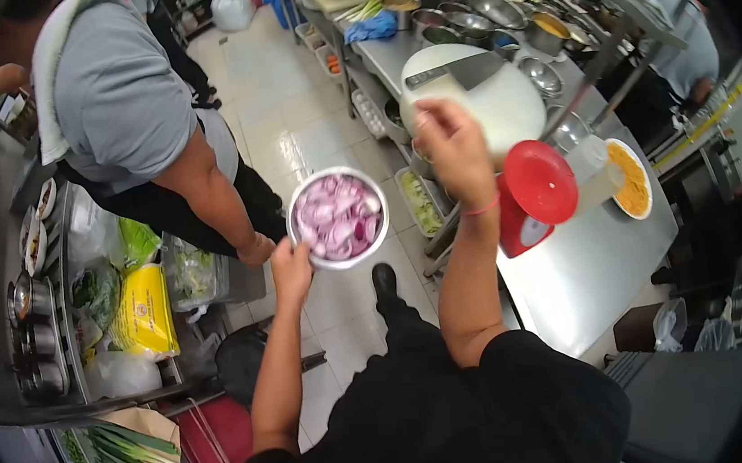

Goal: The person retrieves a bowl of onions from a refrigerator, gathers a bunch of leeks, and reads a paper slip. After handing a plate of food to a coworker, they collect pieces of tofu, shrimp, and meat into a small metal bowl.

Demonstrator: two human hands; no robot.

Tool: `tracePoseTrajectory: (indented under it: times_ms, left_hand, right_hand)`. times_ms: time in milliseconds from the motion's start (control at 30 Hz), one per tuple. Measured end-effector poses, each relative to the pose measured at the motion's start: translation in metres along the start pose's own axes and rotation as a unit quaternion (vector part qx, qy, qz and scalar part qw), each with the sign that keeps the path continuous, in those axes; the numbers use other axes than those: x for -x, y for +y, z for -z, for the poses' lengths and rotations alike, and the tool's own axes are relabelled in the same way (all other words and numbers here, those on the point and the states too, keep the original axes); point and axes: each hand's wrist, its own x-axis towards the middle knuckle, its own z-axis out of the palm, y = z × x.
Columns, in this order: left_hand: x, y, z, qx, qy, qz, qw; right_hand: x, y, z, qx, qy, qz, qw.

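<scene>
Plainly, my left hand (289,269) grips the steel bowl (334,172) of sliced red onion (338,219) by its rim. It looks light, rigid and slick. My right hand (452,146) is curled above the white cutting board (511,104); I cannot tell if it holds anything.

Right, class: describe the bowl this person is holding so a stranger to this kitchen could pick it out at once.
Find the long steel counter down the right side. Just left of it, over the tiled floor, the person's left hand holds up a round steel bowl. Unlike the steel bowls on the counter, it is full of sliced purple onion.
</scene>
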Motion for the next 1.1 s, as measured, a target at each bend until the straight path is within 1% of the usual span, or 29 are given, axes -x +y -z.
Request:
tracePoseTrajectory:
  times_ms: [33,100,167,233,267,300,333,367,400,433,467,500,567,633,700,767,800,833,900,967,1000,1067,1100]
  left_hand:
    - [-0.021,0.013,-0.008,-0.019,-0.006,-0.002,1.0]
    - [-0.081,-0.009,-0.017,0.083,-0.027,0.015,0.996]
    - [-0.125,-0.002,-0.027,0.108,-0.048,0.006,0.993]
    - [-0.151,0.028,-0.044,0.102,-0.028,0.011,0.994]
    - [-0.173,0.027,-0.043,0.074,-0.048,0.005,0.996]
    - [-0.198,0.027,-0.038,0.048,-0.072,-0.005,0.996]
    - [-0.218,0.034,-0.042,0.05,-0.062,-0.002,0.997]
    - [-0.236,0.042,-0.051,0.052,-0.051,0.002,0.997]
    - [-0.246,0.061,-0.064,0.064,-0.059,0.0,0.996]
    - [-0.254,0.076,-0.074,0.076,-0.063,0.0,0.995]
    - [-0.278,0.077,-0.075,0.059,-0.079,-0.006,0.995]
    - [-0.284,0.096,-0.086,0.053,-0.082,-0.006,0.995]
    - [-0.309,0.114,-0.102,0.065,-0.102,-0.008,0.993]
    - [-0.336,0.125,-0.116,0.042,-0.124,-0.009,0.991]
    - [-0.361,0.128,-0.129,0.027,-0.144,-0.013,0.989]
    - [-0.387,0.124,-0.139,0.031,-0.148,-0.026,0.988]
    - [-0.404,0.123,-0.142,0.009,-0.163,-0.031,0.986]
    - [-0.418,0.123,-0.146,0.014,-0.159,-0.031,0.987]
    - [-0.441,0.12,-0.16,0.051,-0.18,0.01,0.982]
    - [-0.464,0.115,-0.168,0.066,-0.191,0.017,0.979]
    - [-0.471,0.117,-0.173,0.054,-0.212,0.009,0.976]
    - [-0.48,0.125,-0.188,0.033,-0.249,0.0,0.968]
    - [-0.478,0.133,-0.198,0.035,-0.262,-0.001,0.964]
  right_hand:
    - [-0.018,0.009,0.006,0.005,0.048,0.006,0.999]
    - [-0.059,0.023,0.016,-0.021,0.103,0.018,0.994]
    - [-0.101,0.037,0.021,0.018,0.146,-0.007,0.989]
    - [-0.14,0.061,0.029,0.114,0.121,-0.001,0.986]
    - [-0.162,0.075,0.028,0.151,0.125,0.012,0.98]
    - [-0.177,0.075,0.026,0.197,0.116,0.038,0.973]
    - [-0.189,0.073,0.025,0.213,0.091,0.008,0.973]
    - [-0.202,0.082,0.027,0.258,0.077,0.017,0.963]
    - [-0.211,0.075,0.031,0.265,0.038,-0.022,0.963]
    - [-0.216,0.071,0.034,0.259,0.029,-0.056,0.964]
    - [-0.224,0.072,0.041,0.258,0.033,-0.053,0.964]
    - [-0.23,0.074,0.045,0.254,0.035,-0.052,0.965]
    - [-0.239,0.081,0.063,0.238,0.055,-0.061,0.968]
    - [-0.244,0.078,0.082,0.226,0.097,-0.055,0.968]
    - [-0.244,0.095,0.11,0.291,0.079,-0.06,0.952]
    - [-0.239,0.102,0.13,0.307,0.102,-0.079,0.943]
    - [-0.241,0.104,0.134,0.313,0.112,-0.094,0.938]
    - [-0.242,0.088,0.13,0.305,0.111,-0.128,0.937]
    - [-0.248,0.092,0.134,0.308,0.129,-0.139,0.932]
    - [-0.258,0.093,0.132,0.314,0.124,-0.189,0.922]
    - [-0.263,0.094,0.127,0.318,0.127,-0.191,0.92]
    - [-0.276,0.095,0.114,0.4,0.008,-0.058,0.914]
    - [-0.282,0.1,0.11,0.375,-0.03,-0.117,0.919]
